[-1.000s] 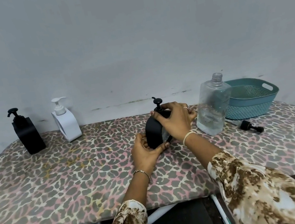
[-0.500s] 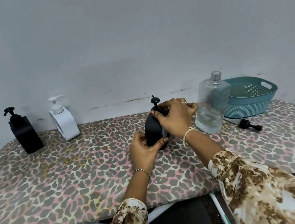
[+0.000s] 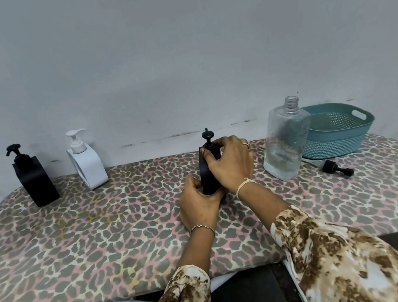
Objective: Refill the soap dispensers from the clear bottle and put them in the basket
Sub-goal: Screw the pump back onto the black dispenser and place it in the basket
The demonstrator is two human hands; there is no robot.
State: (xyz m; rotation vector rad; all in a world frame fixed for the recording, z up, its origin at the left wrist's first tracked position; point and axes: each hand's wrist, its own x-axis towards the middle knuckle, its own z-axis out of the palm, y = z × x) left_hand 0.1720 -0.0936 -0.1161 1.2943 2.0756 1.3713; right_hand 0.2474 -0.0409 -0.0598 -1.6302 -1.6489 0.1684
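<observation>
Black and square, one soap dispenser (image 3: 35,179) stands far left on the leopard-print board (image 3: 75,239), with a white dispenser (image 3: 89,167) beside it. At centre, the left hand (image 3: 198,204) grips the base of a second black dispenser (image 3: 207,173), and the right hand (image 3: 232,163) curls round its pump collar. To the right stand the uncapped clear bottle (image 3: 286,140) and the teal basket (image 3: 336,137), with a loose pump (image 3: 336,167) lying in front.

Left hand (image 3: 198,204): low, fingers curled round lower body of black dispenser (image 3: 207,176) | Right hand (image 3: 232,162): higher, fingers wrapped over the dispenser's top, wrist bent down | Forearms: both reach forward, converging at centre | Sleeves: patterned, ending mid-forearm
</observation>
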